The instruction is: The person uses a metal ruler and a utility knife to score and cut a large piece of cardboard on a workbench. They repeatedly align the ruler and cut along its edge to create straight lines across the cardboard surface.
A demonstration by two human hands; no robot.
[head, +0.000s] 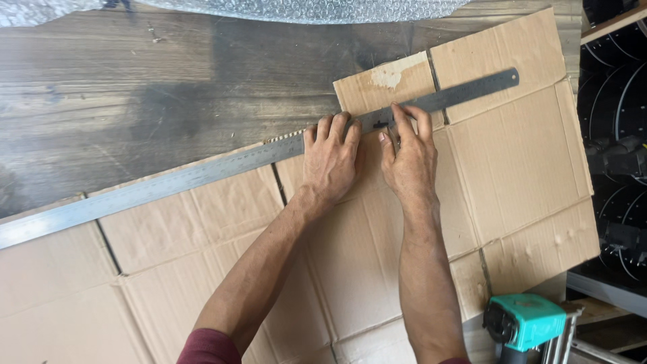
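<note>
A: What step is this?

B: Lining up, I'd judge. The long steel ruler (222, 165) lies slantwise across the flattened cardboard sheet (377, 256), and both hands press it down near its middle. The left hand (330, 162) is spread flat, fingers over the ruler's edge; the right hand (408, 158) is also open, fingertips pinning the ruler just beside the left. Neither grips anything.

A: And where is the cardboard?

B: Flat on the dark wooden desk (168, 81), covering most of its near side.

A: What does the next move call for?

B: Probably keeping the ruler from slipping while one hand frees itself (no pen or blade shows).

A: Counts?

B: One ruler, one cardboard sheet, two hands, one teal-topped tool (529, 323) at lower right, and one stretch of bubble wrap (303, 8) along the far edge.
</note>
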